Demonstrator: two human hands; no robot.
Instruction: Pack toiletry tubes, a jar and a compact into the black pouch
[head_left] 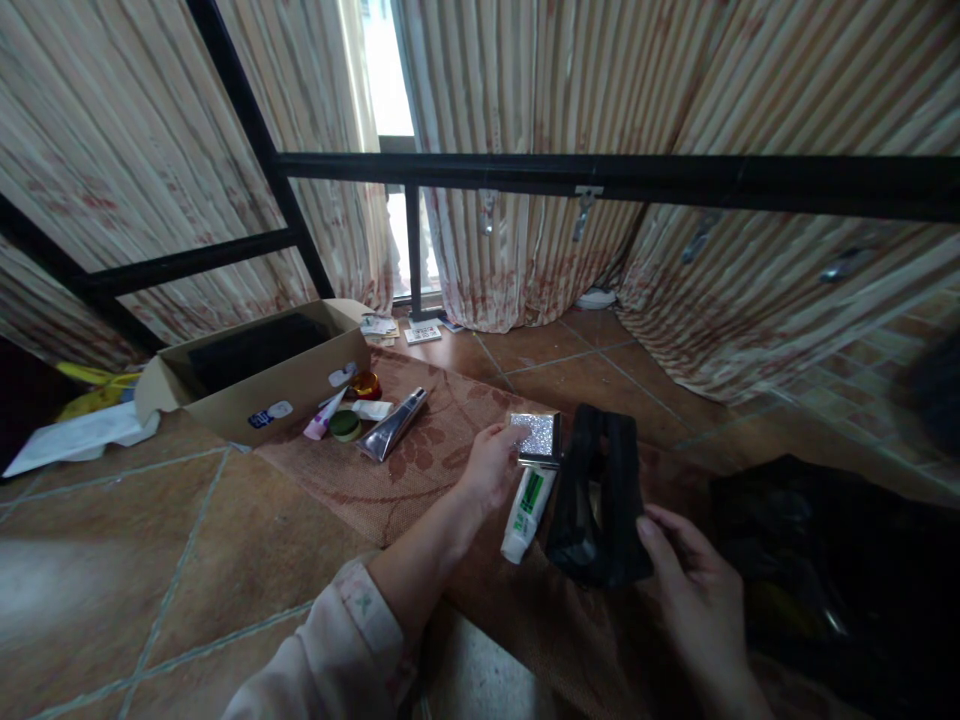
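My left hand [491, 464] grips a square compact case [538, 436] with a silver glitter lid, its thumb on the lid. Just below the case lies a white tube with green print [528, 512] on the brown patterned mat [442, 440]. To the right a black pouch [600, 500] has a long opening on top. My right hand [694, 575] pinches the pouch's right side between thumb and fingers. What lies inside the pouch is too dark to make out.
Left on the mat are a silver tube [392, 425], a green-lidded jar [345, 426], an amber jar [365, 385] and small tubes. Behind stands an open cardboard box [277, 390] with something black inside. A black plastic bag [840, 570] lies right; a dark metal frame [525, 172] crosses before curtains.
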